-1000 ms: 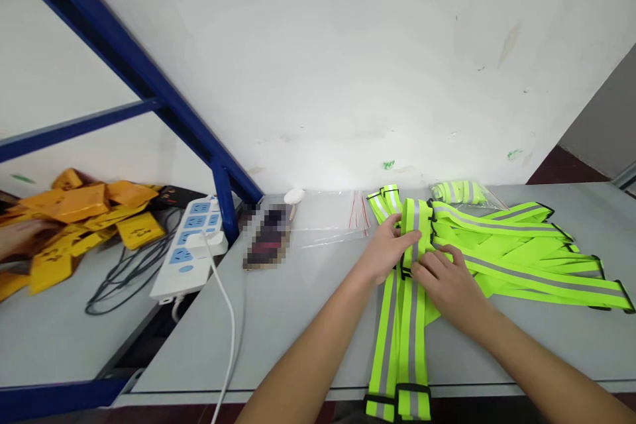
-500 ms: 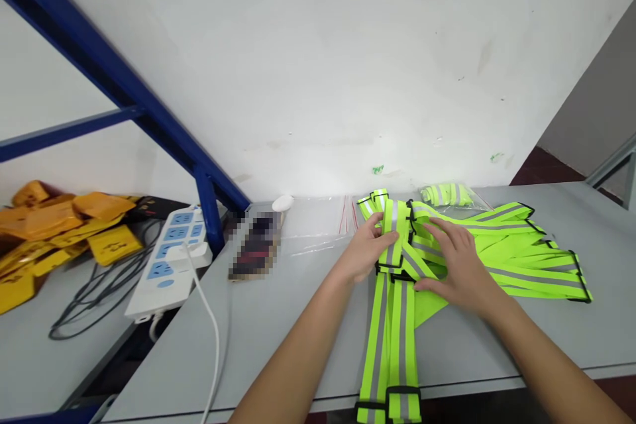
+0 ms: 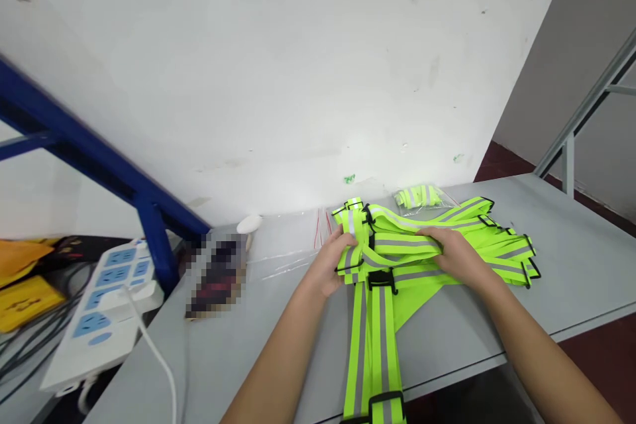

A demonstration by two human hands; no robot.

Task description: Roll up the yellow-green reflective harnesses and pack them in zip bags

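A heap of neon-yellow reflective straps (image 3: pixel 412 222) with grey stripes and black buckles lies on the grey table. My left hand (image 3: pixel 334 257) is closed around the folded left end of the straps, thumb on top. My right hand (image 3: pixel 454 255) grips a strap in the middle of the heap between thumb and fingers; its fingertips are partly hidden. Two strap lengths hang down toward the front edge, with a black buckle (image 3: pixel 381 280) at their top. Behind the heap sits a clear bag (image 3: pixel 420 197) holding a rolled strap of the same kind.
Flat clear zip bags (image 3: pixel 285 242) lie left of the straps, beside a white oval object (image 3: pixel 249 224) and a blurred-out item (image 3: pixel 218 275). A white power strip (image 3: pixel 106 305) with a cable, yellow packets (image 3: pixel 30 301) and a blue metal frame (image 3: pixel 154 232) stand further left.
My right hand has gone from spread fingers to gripping a strap, drawing it out straight to the right. My left hand keeps its hold. The camera view has turned right.
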